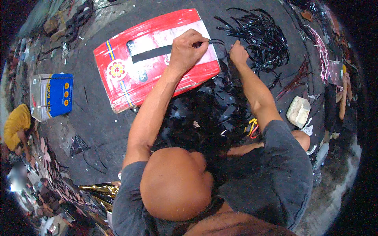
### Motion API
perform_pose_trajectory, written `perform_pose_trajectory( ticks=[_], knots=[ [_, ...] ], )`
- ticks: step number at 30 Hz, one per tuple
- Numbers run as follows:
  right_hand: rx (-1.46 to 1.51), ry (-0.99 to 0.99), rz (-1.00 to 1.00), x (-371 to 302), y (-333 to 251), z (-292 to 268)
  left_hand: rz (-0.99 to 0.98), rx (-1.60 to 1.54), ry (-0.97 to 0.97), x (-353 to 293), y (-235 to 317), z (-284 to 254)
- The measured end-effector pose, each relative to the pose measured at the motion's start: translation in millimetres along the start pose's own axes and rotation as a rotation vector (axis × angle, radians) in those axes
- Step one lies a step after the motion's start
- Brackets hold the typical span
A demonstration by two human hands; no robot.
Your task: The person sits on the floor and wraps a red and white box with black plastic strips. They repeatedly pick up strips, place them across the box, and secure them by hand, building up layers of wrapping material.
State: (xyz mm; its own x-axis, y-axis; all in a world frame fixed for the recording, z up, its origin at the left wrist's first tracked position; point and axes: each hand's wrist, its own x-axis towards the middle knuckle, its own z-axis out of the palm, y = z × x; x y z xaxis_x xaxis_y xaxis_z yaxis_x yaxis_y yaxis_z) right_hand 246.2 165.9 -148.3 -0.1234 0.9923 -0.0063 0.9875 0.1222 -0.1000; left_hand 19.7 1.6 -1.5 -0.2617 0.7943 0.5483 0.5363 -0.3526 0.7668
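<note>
My left hand (187, 49) rests over the right part of a red and white cardboard box (151, 82), its fingers pinched on a dark strip end. A flat black strip (151, 54) lies along the box top and runs under this hand. Thin black ends poke out past the box's right edge. My right hand (239, 54) is closed just right of the box; what it holds, if anything, I cannot make out. Beside it lies a tangled heap of shiny black strips (269, 41). Black scraps (197, 108) pile up below the box, between my forearms.
A blue and white box (57, 95) stands at the left, near a person in a yellow shirt (17, 126). Yellow and red handles (252, 128) lie by my right arm. Further right are a whitish block (298, 112), pink strips (321, 51) and another person's arm (343, 96).
</note>
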Motion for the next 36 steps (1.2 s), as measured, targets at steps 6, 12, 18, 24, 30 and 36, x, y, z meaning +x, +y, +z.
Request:
perform_pose_trajectory(
  ticks=[6, 12, 18, 24, 30, 36],
  knots=[
    [0.940, -0.209, -0.497, -23.2, -107.1, -119.4, 0.006, 0.088, 0.004, -3.1, 1.5, -6.1],
    [0.875, -0.001, -0.515, -26.3, -111.7, -105.7, -0.035, 0.026, -0.022, -0.5, 1.9, -2.8],
    [0.721, -0.049, -0.290, 0.0, -48.0, -13.0, -0.055, 0.040, -0.026, 1.2, 5.4, 0.0],
    [0.489, -0.090, -0.207, -2.2, -5.6, 43.1, -0.020, 0.063, -0.016, 0.5, 2.6, 0.1],
    [0.339, -0.098, -0.204, 0.8, -18.8, 38.7, -0.053, 0.045, -0.062, -3.0, 5.1, -2.7],
    [0.262, -0.063, -0.155, -1.5, 2.3, 32.0, 0.417, 0.603, -0.227, -16.0, -2.7, -4.2]
  ],
)
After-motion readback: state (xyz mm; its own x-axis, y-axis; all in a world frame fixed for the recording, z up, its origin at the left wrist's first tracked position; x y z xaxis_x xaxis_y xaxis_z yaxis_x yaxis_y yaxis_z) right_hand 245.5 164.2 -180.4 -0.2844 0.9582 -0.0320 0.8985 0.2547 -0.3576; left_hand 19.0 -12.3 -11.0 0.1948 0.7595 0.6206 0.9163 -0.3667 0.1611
